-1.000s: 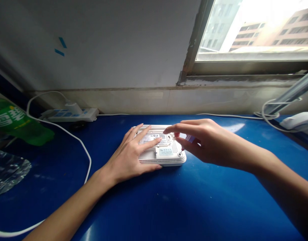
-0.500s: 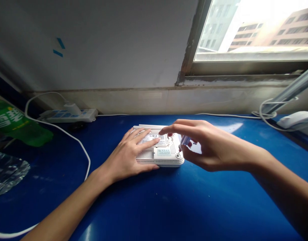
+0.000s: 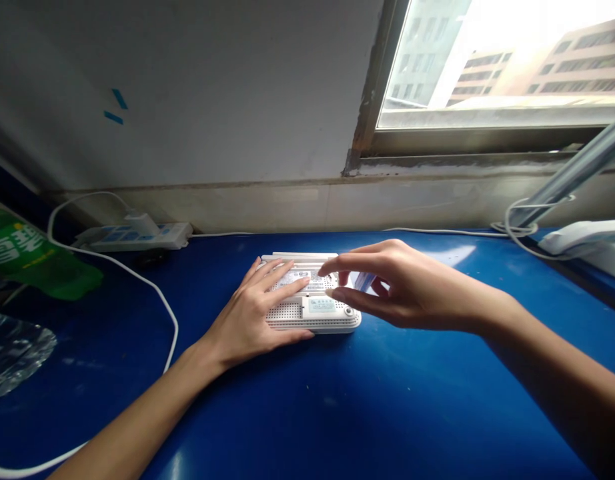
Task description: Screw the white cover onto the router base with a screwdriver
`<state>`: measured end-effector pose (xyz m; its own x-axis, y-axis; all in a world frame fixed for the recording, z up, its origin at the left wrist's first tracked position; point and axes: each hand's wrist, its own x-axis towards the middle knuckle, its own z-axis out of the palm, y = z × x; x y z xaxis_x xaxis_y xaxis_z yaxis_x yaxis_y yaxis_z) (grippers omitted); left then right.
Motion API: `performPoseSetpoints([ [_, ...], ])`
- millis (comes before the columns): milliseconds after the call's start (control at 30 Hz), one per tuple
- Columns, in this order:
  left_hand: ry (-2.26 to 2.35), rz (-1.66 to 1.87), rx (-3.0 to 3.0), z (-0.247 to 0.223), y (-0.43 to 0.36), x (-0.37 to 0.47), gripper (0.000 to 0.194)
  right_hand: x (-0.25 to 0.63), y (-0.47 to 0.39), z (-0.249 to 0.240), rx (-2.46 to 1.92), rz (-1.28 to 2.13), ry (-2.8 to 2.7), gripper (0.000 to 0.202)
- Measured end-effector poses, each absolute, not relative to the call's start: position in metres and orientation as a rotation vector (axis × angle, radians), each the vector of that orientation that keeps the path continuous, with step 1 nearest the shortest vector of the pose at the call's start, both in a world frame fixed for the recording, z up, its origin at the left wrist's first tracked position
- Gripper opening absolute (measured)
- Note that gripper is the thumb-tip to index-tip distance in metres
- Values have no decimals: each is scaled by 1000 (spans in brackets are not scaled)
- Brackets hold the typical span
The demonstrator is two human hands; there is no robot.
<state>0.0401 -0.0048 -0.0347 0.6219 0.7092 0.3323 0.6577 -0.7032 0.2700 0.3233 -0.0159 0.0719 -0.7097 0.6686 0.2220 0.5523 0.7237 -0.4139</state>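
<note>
A white router (image 3: pixel 287 312) lies on the blue tabletop with its vented, labelled underside up. My left hand (image 3: pixel 255 307) rests across its left part, fingers spread flat over the label and thumb along the front edge. My right hand (image 3: pixel 412 287) is curled over the router's right side. Its fingers are closed around what looks like a small screwdriver (image 3: pixel 364 281) with a pale blue clear handle; the tip is hidden behind the fingers. The thumb and index fingertips are over the label area. A round screw recess (image 3: pixel 348 311) shows at the router's near right corner.
A power strip (image 3: pixel 172 236) with a white plug lies at the back left, its white cable (image 3: pixel 157 288) looping across the table. At left are a green bottle (image 3: pixel 47 267) and clear plastic (image 3: pixel 17 353). A metal pole (image 3: pixel 562 177) and white object (image 3: pixel 587 237) stand at right.
My right hand has moved left and slightly up, taking the screwdriver off the corner screw recess. My left hand stays on the router. The view has shifted slightly.
</note>
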Motion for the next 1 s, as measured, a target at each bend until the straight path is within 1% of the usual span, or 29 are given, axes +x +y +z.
performPoseSetpoints([
  [33,1155,652,2717,-36,-5,40,81,324,-14,70,-954,448,-2569,24],
  [133,1151,672,2709,-37,-5,40,81,327,-11,68,-949,444,-2564,21],
  [167,1145,671,2706,-37,-5,40,81,327,-12,69,-936,454,-2569,27],
  [233,1136,674,2701,-37,-5,40,81,328,-14,73,-905,467,-2581,44],
  [267,1134,677,2699,-37,-5,40,81,328,-15,74,-897,472,-2587,49],
  [300,1134,681,2697,-37,-4,40,81,327,-15,75,-900,478,-2594,48],
  [400,1131,694,2689,-38,-4,39,82,326,-14,74,-953,465,-2594,27],
  [467,1126,697,2681,-38,-4,39,82,326,-13,71,-968,436,-2586,21],
  [500,1120,698,2679,-38,-3,39,82,326,-12,70,-960,429,-2586,23],
  [533,1112,702,2678,-38,-3,38,82,327,-12,70,-942,436,-2591,30],
  [600,1096,712,2680,-38,-3,38,81,328,-13,71,-891,471,-2607,51],
  [633,1092,716,2682,-37,-3,39,81,329,-14,72,-876,478,-2610,57],
  [667,1094,712,2684,-36,-3,39,81,329,-15,73,-876,470,-2610,57],
  [700,1100,704,2686,-36,-3,39,81,328,-15,73,-887,452,-2605,51],
  [767,1115,683,2691,-34,-4,40,81,327,-14,72,-920,412,-2585,30],
  [800,1120,675,2694,-34,-4,40,80,326,-14,71,-927,403,-2576,25],
  [833,1122,669,2699,-33,-5,40,80,326,-13,71,-922,403,-2567,23],
  [867,1121,668,2705,-33,-5,40,80,326,-13,71,-909,411,-2563,25],
  [900,1120,668,2711,-32,-5,41,80,326,-13,71,-897,427,-2566,30],
  [967,1116,666,2723,-32,-5,41,80,326,-14,73,-872,459,-2585,48],
  [1000,1116,662,2726,-32,-5,41,80,326,-14,74,-869,466,-2591,53],
])
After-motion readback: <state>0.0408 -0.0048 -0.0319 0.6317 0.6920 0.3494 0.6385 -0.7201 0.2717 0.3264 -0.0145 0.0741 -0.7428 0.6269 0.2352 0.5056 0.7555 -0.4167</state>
